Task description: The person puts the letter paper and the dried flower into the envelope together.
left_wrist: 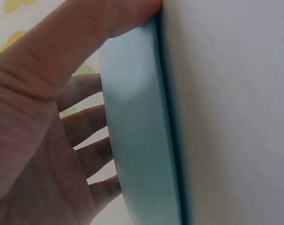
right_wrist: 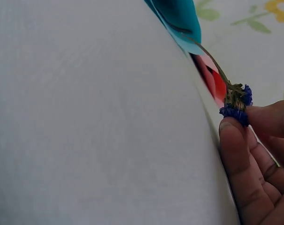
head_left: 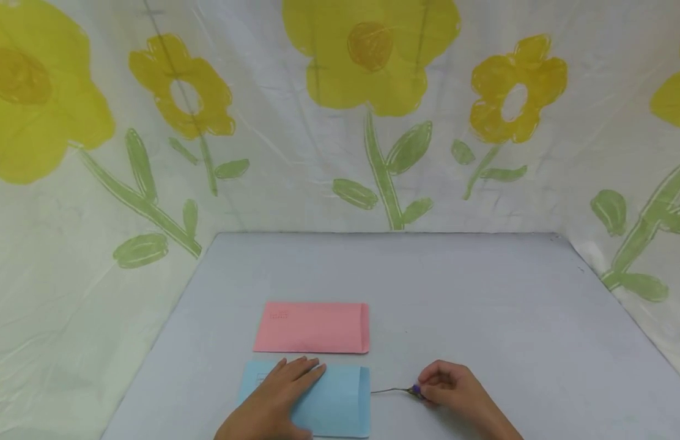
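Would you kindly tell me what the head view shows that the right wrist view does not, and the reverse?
Only the head view shows the left hand resting flat on the blue envelope, the whole pink envelope lying beyond it, and the grey table with the flower-printed backdrop around it. Only the right wrist view shows up close the small blue blossoms of the dried flower pinched between the fingertips. Both show the right hand holding the flower by its head, its thin stem reaching toward the blue envelope's edge.

Blue envelope (head_left: 329, 400) flat on table, dried purple flower (head_left: 414, 390) beside it
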### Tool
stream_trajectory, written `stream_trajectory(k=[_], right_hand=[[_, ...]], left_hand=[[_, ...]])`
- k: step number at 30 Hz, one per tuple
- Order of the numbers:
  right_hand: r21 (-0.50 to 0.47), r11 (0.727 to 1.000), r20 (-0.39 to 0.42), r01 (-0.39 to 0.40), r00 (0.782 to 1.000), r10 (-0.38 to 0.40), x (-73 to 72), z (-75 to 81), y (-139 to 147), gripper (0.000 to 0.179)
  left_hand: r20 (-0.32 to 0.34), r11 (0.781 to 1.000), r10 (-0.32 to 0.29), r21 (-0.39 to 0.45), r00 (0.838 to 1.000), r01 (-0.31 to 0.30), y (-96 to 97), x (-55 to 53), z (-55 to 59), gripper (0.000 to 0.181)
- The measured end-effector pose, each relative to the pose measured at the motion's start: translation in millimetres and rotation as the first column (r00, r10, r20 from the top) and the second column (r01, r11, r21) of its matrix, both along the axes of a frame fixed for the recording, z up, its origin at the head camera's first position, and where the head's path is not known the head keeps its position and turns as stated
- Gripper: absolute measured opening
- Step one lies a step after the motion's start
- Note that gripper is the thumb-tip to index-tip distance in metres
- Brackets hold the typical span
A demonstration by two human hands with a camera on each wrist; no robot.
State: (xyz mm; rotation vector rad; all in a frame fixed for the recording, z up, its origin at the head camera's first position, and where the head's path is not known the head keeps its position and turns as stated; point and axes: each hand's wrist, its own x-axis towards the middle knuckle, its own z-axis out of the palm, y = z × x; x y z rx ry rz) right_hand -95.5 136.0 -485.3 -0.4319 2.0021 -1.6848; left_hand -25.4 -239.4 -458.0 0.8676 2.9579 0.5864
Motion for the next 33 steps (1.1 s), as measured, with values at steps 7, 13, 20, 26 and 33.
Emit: stream_trajectory(k=[7,13,20,26,33], right_hand=[[-0.017,1.000,-0.026,-0.003,1.000,0.002,3.1,-2.4,-16.0,0.016],[0.009,1.000,-0.026,0.010,1.000,-0.009,7.2,-3.8,-28.9,0.013],[0.041,0.999,-0.044,0.015,0.999,-0.013,10.8,-3.0,-45.2,0.012],[0.011,1.000,-0.056,0.024,0.998,-0.024,11.5,-5.8,-59.9,0.010],[-0.052,0.998,0.014,0.023,1.000,-0.022,13.6,-7.5,-72.5,0.009]], left_hand=[[-0.043,1.000,-0.022,-0.002,0.999,0.022,-3.0,-0.7,-3.4,0.104],[-0.065,0.999,-0.040,0.009,0.997,0.041,-5.0,-0.7,-6.6,0.104],[-0.048,0.999,-0.041,-0.002,0.998,0.041,-2.3,-3.1,-2.9,0.103],[0.003,1.000,-0.024,0.000,1.000,0.024,-1.0,-4.3,-0.1,0.104],[0.022,1.000,-0.018,0.001,1.000,0.018,-1.7,-4.3,-2.3,0.105]])
